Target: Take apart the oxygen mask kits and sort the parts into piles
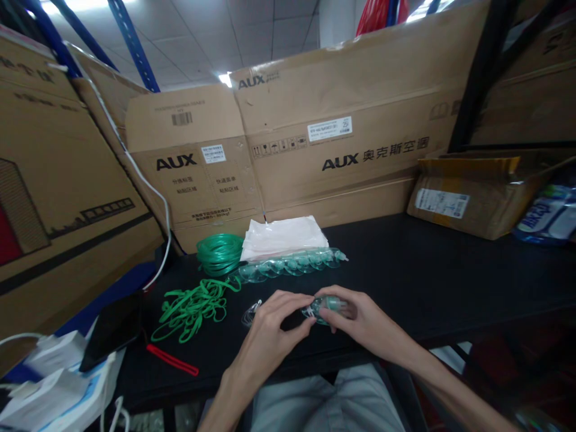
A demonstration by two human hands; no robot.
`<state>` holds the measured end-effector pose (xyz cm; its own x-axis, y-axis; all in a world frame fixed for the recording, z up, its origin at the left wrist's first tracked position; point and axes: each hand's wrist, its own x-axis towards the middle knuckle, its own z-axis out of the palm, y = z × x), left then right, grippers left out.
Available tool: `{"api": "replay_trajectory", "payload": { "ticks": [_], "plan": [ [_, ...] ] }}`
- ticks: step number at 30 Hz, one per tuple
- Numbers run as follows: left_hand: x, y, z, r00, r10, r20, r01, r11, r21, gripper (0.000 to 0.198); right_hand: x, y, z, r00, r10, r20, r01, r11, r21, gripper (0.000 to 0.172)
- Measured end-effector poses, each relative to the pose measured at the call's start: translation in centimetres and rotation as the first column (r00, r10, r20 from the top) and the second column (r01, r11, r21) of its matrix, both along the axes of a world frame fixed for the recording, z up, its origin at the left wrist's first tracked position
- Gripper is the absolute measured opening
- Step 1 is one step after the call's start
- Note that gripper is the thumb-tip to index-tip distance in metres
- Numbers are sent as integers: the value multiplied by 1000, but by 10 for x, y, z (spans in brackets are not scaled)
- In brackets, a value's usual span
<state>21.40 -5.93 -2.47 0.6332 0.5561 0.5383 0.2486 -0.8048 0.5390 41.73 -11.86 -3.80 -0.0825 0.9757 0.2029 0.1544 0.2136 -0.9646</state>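
Note:
My left hand point(275, 324) and my right hand point(360, 321) meet over the black table point(427, 282), both closed on a small clear green-tinted plastic mask point(324, 306). The left fingers pinch its left edge, where a thin white strap shows. The right fingers wrap round its right side. A second clear mask piece point(250, 313) lies on the table just left of my left hand.
A row of stacked clear green masks point(288, 266) lies behind the hands, with a pile of clear plastic bags point(283, 236) and a coil of green tubing point(219, 252). Loose green elastic straps point(193, 307), a red strip point(172, 360) and a dark phone point(112, 329) lie left. Cardboard boxes point(342, 132) wall the back.

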Motion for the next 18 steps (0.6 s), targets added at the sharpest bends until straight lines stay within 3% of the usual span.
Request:
{"api": "replay_trajectory", "payload": {
  "ticks": [8,14,18],
  "plan": [
    [-21,5,6,986,159,-44,-160,987,-27,24,-2,2,-6,981,-99,169,91,994,56,27],
    [-53,23,10,930,281,-235,-257,958,128,9,0,3,-5,986,-88,142,86,996,24,29],
    [-63,26,10,893,303,-332,-263,951,161,23,0,2,-4,991,-71,111,71,997,1,31]
  ]
}}
